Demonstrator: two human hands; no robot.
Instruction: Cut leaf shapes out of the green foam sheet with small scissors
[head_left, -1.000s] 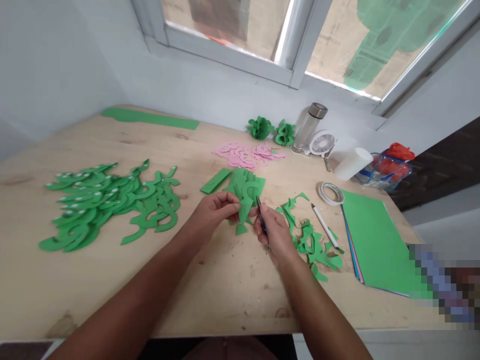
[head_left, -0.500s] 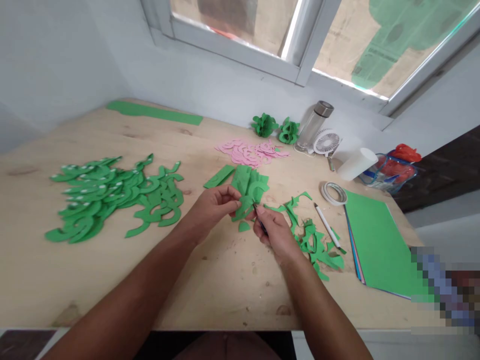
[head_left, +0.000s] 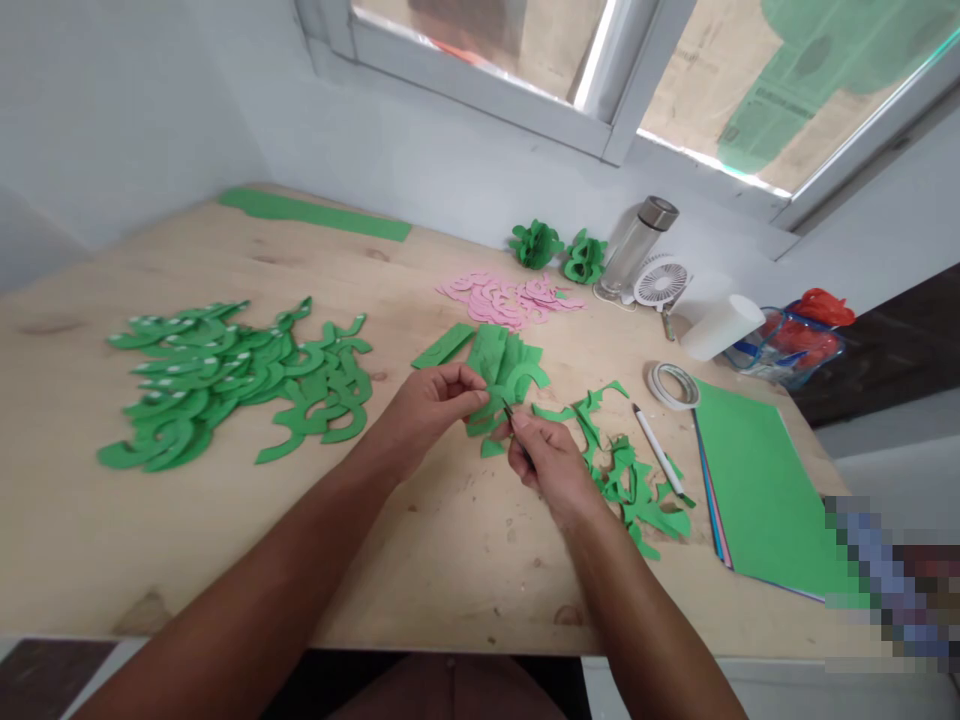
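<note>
My left hand [head_left: 435, 408] is closed in a pinch on the edge of a small green paper piece [head_left: 498, 396]. Dark-handled scissors [head_left: 514, 422] are gripped in my right hand [head_left: 553, 462], their tips against that paper; most of the handle is hidden by the fingers. Just behind both hands lie green paper strips [head_left: 487, 350], with a curved green cutout [head_left: 531, 372] on top. A small green scrap [head_left: 492, 448] rests below the fingertips. To the right of my right hand, irregular green offcuts [head_left: 619, 470] are scattered.
Curved green cutouts [head_left: 225, 375] are heaped at left, pink cutouts [head_left: 510, 298] at the back. Two green paper ornaments [head_left: 535, 245] stand near a bottle [head_left: 637, 240] and a small fan [head_left: 661, 280]. Tape [head_left: 673, 386], a white pen [head_left: 658, 450] and green sheets [head_left: 765, 480] lie right.
The camera view has shifted slightly. My hands stay close together at the paper, with the left fingers and the held piece changed a little in angle.
</note>
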